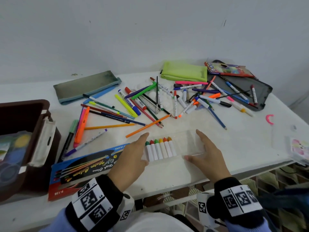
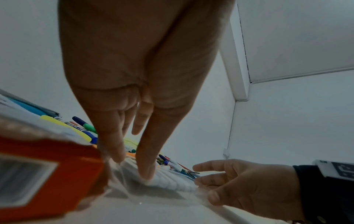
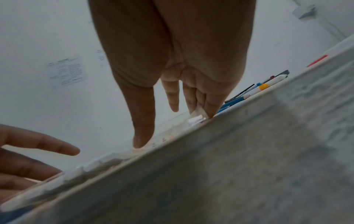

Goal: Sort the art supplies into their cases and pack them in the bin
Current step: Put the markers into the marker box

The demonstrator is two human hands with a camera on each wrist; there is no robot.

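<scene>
The clear case (image 1: pixel 187 144) is flanked by the spread left hand (image 1: pixel 132 156) and right hand (image 1: pixel 207 153); if squeezed unevenly, its six crayons (image 1: pixel 159 149) could be tipped out

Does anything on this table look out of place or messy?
Yes: loose pens, markers and pencils lie criss-crossed across the white table, while the clear plastic case holds six crayons bunched at its left end.

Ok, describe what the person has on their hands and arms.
Both hands are bare: left hand, right hand. Each wrist carries a black band with white blocks printed with black square code markers. Light blue sleeves show behind the bands. A small white-cased camera sits under the right wrist.
</scene>
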